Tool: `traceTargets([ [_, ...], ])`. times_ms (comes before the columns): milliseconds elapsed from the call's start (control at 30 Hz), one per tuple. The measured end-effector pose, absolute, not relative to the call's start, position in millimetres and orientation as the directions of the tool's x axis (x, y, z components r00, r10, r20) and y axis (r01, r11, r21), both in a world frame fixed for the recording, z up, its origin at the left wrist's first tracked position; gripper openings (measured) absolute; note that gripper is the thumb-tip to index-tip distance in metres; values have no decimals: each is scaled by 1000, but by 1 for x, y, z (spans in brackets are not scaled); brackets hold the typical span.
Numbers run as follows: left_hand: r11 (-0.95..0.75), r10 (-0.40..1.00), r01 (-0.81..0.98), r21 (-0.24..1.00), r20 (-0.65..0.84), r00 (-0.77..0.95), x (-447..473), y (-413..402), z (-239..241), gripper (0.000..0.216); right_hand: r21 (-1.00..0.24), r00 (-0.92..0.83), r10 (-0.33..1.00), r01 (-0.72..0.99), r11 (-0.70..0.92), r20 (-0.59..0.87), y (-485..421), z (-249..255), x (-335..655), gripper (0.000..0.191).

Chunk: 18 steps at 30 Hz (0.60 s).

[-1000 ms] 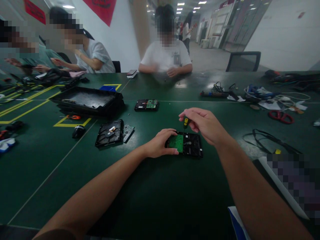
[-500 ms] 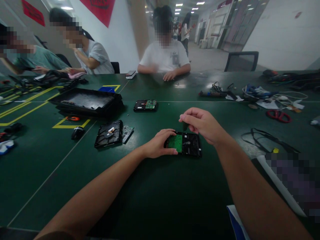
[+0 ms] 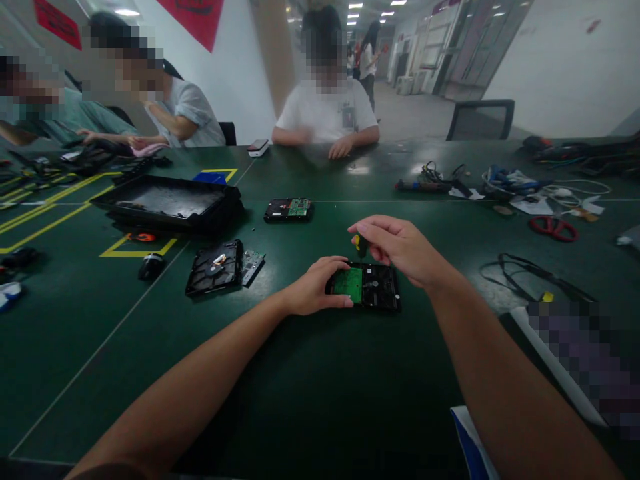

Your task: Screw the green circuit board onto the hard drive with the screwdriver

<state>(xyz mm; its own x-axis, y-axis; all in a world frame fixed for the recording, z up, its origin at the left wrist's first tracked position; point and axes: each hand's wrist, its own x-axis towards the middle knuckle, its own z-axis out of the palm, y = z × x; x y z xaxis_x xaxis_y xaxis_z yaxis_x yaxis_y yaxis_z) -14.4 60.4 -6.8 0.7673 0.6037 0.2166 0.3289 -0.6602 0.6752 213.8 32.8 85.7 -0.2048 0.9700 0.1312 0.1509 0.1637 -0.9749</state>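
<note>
A black hard drive (image 3: 383,288) with a green circuit board (image 3: 349,285) lies flat on the dark green table. My left hand (image 3: 320,287) is closed round its left end, thumb at the near edge and fingers at the far edge. Above the drive, my right hand (image 3: 393,243) grips a small screwdriver (image 3: 360,246) with a yellow and black handle. Its thin shaft points down at the board's right edge; whether the tip touches a screw is too small to tell.
Left of my hands lie another hard drive (image 3: 215,268) and a loose circuit board (image 3: 253,267). A third drive (image 3: 289,209) sits farther back, beside black trays (image 3: 170,203). Red-handled scissors (image 3: 553,229) and cables (image 3: 530,280) are at right. A person (image 3: 327,113) sits opposite.
My right hand has shifted slightly left and turned, so the screwdriver's yellow handle now shows, with its shaft over the board's edge. My left hand keeps its hold on the drive.
</note>
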Motion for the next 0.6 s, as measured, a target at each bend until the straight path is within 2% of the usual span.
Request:
traceTargets([
  [167, -656, 602, 324, 682, 213, 769, -15, 61, -7, 71, -956, -121, 977, 213, 200, 178, 32, 87, 214, 28],
  [333, -641, 612, 324, 696, 209, 763, -16, 61, -7, 71, -949, -42, 985, 265, 172, 167, 34, 84, 218, 26],
  [467, -650, 606, 327, 686, 208, 768, -15, 61, -7, 71, -965, -124, 982, 206, 164, 140, 32, 87, 216, 21],
  [600, -649, 611, 325, 688, 216, 761, -14, 61, -8, 72, -974, -215, 971, 172, 146, 107, 31, 88, 214, 30],
])
